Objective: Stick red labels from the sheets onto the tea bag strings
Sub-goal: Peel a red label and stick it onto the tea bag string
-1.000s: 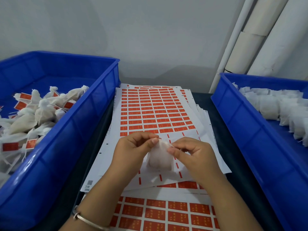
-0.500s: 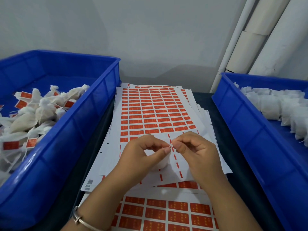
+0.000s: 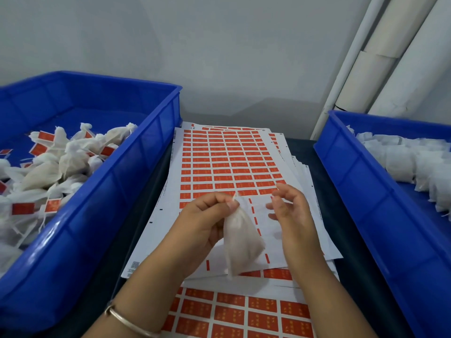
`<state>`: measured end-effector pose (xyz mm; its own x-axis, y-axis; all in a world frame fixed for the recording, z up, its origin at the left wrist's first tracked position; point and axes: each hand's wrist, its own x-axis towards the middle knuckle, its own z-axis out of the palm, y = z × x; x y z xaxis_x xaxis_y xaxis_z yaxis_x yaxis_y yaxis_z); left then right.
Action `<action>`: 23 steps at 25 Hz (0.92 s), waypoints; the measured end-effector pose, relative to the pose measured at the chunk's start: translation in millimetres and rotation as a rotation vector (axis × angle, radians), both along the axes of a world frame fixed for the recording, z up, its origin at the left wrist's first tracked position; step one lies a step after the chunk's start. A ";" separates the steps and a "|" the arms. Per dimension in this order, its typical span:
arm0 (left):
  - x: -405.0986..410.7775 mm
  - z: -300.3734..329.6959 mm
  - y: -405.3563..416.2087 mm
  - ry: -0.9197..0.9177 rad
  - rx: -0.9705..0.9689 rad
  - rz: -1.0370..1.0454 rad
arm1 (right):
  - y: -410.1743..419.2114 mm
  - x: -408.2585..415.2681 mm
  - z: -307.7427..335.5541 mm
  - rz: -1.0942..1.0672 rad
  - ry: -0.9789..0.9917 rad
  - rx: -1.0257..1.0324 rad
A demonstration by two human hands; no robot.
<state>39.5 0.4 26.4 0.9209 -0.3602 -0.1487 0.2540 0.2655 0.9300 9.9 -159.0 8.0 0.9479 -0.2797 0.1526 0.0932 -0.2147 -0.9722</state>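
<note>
- My left hand pinches the gathered neck of a white tea bag between thumb and curled fingers, so the pouch hangs free below and its string end pokes up where I can reach it.
- My right hand hovers just beside it, holding nothing that I can make out; its fingers are loosely bent and spread. I judge it is free so that it can go for a label.
- The tea bag hangs over the label sheets, which lie stacked on the bench between the two crates. The near rows of the top sheet are stripped to white backing, and full red rows remain further away.
- The left blue crate holds finished bags with red labels on them. The right blue crate holds plain white bags, each within easy reach of one hand.
- Half a second ago both hands met fingertip to fingertip at the string, with the bag hidden beneath them. Now the right hand has drawn away to the right, the left has lifted, and the whole pouch shows.
</note>
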 end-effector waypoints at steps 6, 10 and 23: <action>1.3 -6.2 -0.2 -0.046 0.032 0.050 | 24.0 -6.0 -9.8 0.308 0.174 -0.340; 5.4 -5.6 -0.1 -0.037 0.035 0.143 | 18.9 -3.2 -8.2 0.229 0.177 -0.284; 17.3 -8.6 4.4 0.229 -0.114 0.364 | -4.2 0.1 1.4 0.371 0.153 1.086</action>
<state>56.8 4.8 17.8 0.9388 -0.0444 -0.3417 0.3210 0.4730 0.8205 10.1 -163.2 9.3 0.9869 0.1062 -0.1210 -0.1592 0.7567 -0.6341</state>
